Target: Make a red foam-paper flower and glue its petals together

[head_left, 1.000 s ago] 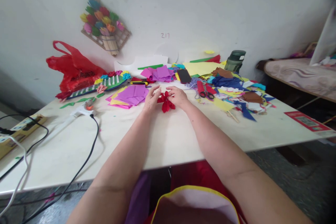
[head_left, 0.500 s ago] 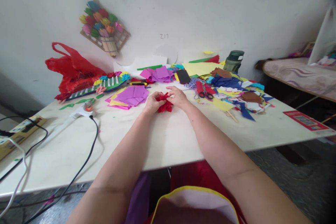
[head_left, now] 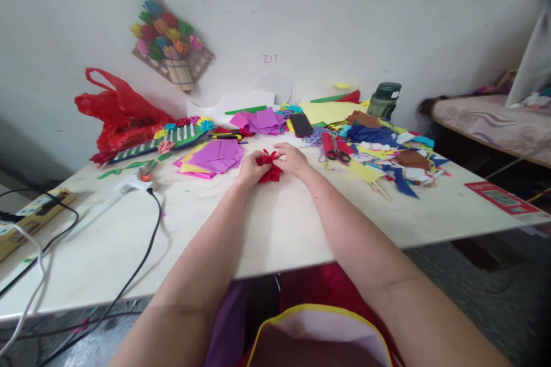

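Note:
A small red folded paper flower [head_left: 269, 169] lies between both my hands at the middle of the table. My left hand [head_left: 250, 167] is closed, pinching its left side. Fingers of my right hand [head_left: 293, 159] curl over its right and top petals. A pile of purple and yellow paper sheets [head_left: 215, 156] lies just left of my left hand. Red-handled scissors [head_left: 337, 149] rest to the right of my right hand.
Coloured paper scraps [head_left: 387, 152] crowd the back right of the white table [head_left: 275, 223]. A red plastic bag [head_left: 120, 114], a black phone [head_left: 301, 124] and a green flask [head_left: 384, 100] stand near the wall. A glue gun [head_left: 129, 183] with black cable lies left.
My left hand's fingers, spread a second ago, have closed onto the red flower. The flower now looks more bunched between both hands.

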A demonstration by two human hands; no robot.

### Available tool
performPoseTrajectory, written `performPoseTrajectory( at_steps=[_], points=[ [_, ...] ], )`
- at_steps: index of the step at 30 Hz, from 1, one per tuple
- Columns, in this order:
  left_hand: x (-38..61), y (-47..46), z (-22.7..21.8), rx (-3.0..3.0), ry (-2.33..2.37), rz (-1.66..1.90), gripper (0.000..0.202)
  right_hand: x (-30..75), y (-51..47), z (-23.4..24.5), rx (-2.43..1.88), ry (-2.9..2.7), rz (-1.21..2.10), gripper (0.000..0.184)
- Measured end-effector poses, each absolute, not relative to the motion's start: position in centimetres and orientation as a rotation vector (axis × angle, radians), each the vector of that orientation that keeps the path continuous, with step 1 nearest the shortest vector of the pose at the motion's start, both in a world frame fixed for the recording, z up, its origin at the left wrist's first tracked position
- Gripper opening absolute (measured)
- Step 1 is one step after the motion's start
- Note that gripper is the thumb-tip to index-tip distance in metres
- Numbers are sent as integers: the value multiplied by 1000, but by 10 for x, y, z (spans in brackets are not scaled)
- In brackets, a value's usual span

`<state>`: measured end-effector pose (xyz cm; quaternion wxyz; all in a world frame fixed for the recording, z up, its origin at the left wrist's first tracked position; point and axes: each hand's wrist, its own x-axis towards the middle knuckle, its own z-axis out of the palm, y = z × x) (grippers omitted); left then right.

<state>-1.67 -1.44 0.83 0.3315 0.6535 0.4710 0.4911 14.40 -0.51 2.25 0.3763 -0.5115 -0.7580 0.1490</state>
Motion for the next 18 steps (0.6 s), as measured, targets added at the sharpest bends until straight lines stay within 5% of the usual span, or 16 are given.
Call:
performPoseTrajectory(
  at_steps=[18],
  points=[
    [-11,-19,14,1752,1372,1248,15,143,-11,26,-1338,-1976,251,14]
  ],
)
